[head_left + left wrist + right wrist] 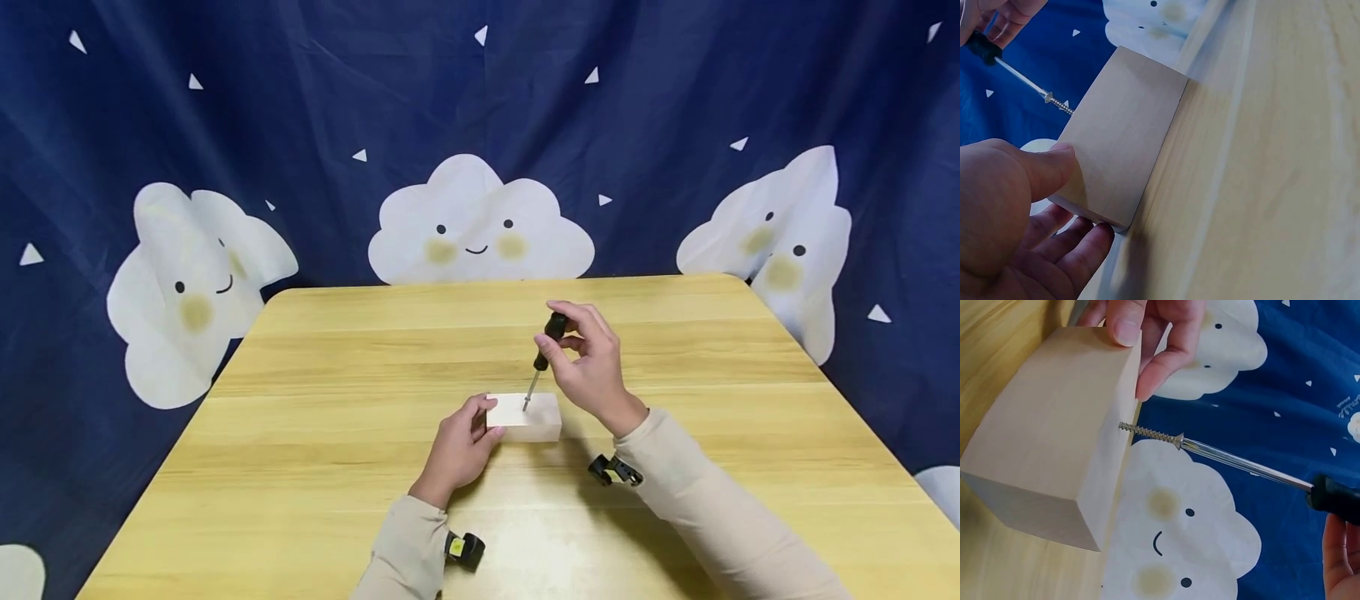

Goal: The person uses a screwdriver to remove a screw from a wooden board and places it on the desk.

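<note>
A pale wooden block [528,432] lies on the wooden table, gripped at its left end by my left hand [457,446], thumb on the near side. My right hand [596,367] holds a screwdriver [553,327] by its black handle, tilted above the block. At the end of the screwdriver's metal shaft sits a screw [1154,433], in line with it. The screw's point meets the block's upper face near the middle, and most of its thread shows in the right wrist view. In the left wrist view the thumb [1054,169] presses the block's side.
The light wooden table [337,350] spreads around both hands. Behind it hangs a dark blue curtain [322,75] with white smiling clouds and small triangles. Black wrist cameras, one [468,550] on the left and one [615,471] on the right, sit at the sleeves.
</note>
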Demonstrator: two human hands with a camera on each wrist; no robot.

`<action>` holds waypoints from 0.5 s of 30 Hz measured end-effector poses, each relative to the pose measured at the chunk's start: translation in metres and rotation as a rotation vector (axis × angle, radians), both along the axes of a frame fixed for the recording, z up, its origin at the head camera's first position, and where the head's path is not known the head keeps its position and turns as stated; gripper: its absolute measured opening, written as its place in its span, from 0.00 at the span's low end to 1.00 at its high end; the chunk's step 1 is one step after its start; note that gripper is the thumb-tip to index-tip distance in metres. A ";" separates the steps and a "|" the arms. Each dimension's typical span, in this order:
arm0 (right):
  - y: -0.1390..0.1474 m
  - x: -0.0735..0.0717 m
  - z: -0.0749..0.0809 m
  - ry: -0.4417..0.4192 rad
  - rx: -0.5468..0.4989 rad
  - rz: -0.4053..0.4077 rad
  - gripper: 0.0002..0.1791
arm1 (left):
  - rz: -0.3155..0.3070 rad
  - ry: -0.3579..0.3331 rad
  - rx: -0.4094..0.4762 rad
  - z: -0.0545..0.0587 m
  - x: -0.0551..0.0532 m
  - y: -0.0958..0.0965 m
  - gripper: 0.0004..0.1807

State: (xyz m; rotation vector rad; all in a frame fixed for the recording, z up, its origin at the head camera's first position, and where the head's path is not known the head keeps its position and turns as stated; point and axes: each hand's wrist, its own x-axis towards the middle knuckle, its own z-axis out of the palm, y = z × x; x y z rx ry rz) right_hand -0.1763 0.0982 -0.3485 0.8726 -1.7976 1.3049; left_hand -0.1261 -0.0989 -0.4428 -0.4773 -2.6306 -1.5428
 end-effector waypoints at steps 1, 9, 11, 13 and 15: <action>0.000 0.000 0.000 0.000 0.001 0.006 0.28 | -0.001 -0.001 0.003 0.000 0.000 0.000 0.19; 0.000 -0.001 0.001 -0.011 -0.007 0.089 0.22 | -0.001 -0.004 0.013 -0.001 0.000 0.000 0.19; -0.001 0.000 0.002 -0.015 -0.008 0.107 0.21 | -0.001 -0.004 0.013 -0.001 0.000 0.000 0.19; -0.001 0.000 0.002 -0.018 -0.013 0.121 0.21 | -0.001 -0.005 0.011 -0.001 0.000 0.000 0.19; -0.002 0.001 0.002 -0.020 -0.018 0.129 0.21 | -0.001 -0.004 0.010 -0.001 0.000 0.000 0.19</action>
